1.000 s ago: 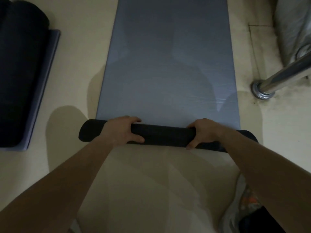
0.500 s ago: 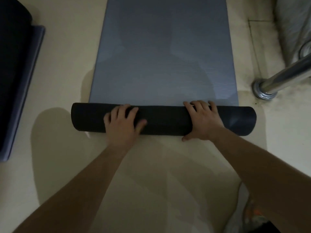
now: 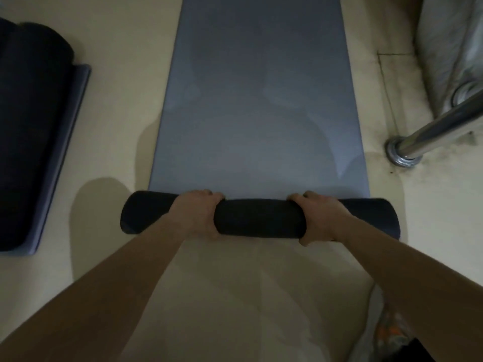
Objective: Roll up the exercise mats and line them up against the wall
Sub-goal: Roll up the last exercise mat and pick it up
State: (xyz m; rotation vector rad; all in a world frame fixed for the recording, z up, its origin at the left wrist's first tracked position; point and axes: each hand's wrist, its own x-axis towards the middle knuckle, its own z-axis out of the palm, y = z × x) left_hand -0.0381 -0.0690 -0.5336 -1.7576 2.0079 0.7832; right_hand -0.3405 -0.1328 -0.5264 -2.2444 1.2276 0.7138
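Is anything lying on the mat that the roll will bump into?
Nothing visible. Both hands, left and right, wrap the roll, and the flat mat ahead is bare up to the frame's top. The pole stands off to the right.

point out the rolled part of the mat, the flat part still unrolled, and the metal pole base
rolled part of the mat (image 3: pixel 260 219), head view, middle of the dark roll between the hands
flat part (image 3: pixel 261 113), head view, centre of the grey surface
metal pole base (image 3: pixel 401 159), head view, round floor flange
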